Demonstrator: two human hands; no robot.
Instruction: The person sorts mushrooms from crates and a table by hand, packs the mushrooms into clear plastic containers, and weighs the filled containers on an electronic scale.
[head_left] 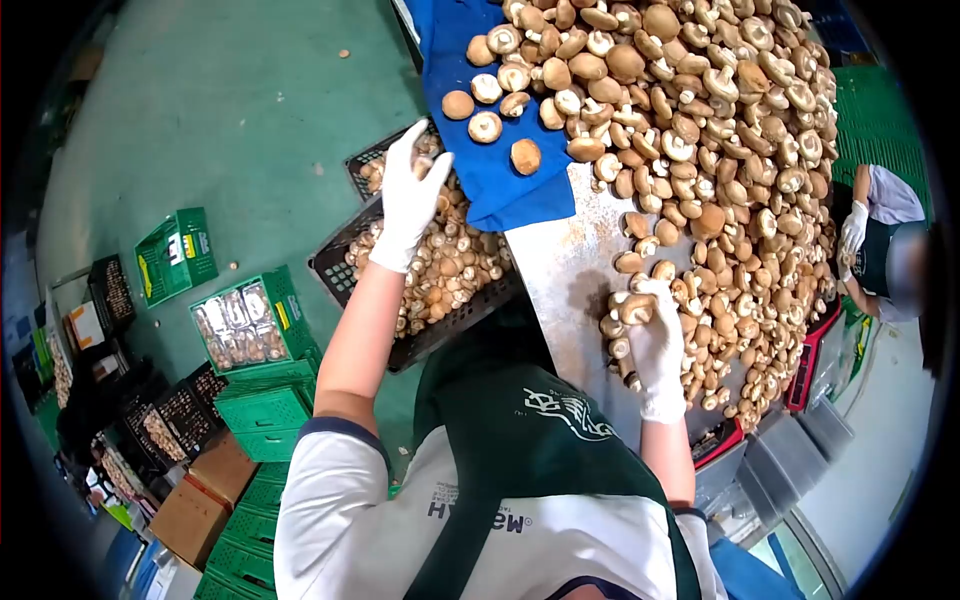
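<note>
My left hand [408, 200], in a white glove, is over a black crate [400, 352] filled with small brown mushrooms [440, 280]. Its fingers are apart and hold nothing. At the near edge of the metal table [545, 250], my right hand [655, 345], also gloved, is closed on a mushroom [632, 308] with a brown cap. More mushrooms touch or lie close to that hand. A large heap of mushrooms [720, 150] covers the table to the right and at the far end. Several loose ones rest on a blue cloth [460, 60].
Across the table stands another person [895, 240] with gloved hands near the heap. On the green floor at left are a green crate [176, 256], a green crate of packed mushrooms [285, 318], stacked crates [262, 410] and cardboard boxes [190, 520]. Grey bins [785, 455] stand at lower right.
</note>
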